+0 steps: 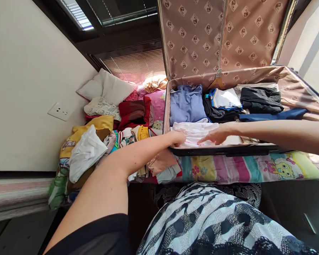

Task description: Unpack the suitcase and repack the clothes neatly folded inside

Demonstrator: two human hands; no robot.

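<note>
A white folded shirt [195, 128] with red lettering lies in the front left corner of the open suitcase [218, 151]. My left hand [178, 138] is at the shirt's left end, its fingers curled down onto the cloth and partly hidden. From the right, my right hand [218, 134] reaches over the same shirt with fingers stretched out, touching it near the lettering. Just behind the shirt sits a folded blue garment [187, 104]. To its right are a white and blue shirt [225, 99] and dark folded clothes [262, 99].
The suitcase lid [194, 39] stands raised at the back. Left of the case, clothes are heaped, with a white garment [86, 154], a yellow garment [103, 124] and a dark red one [134, 111]. A pillow [105, 86] leans by the wall. A patterned sheet [228, 168] shows in front.
</note>
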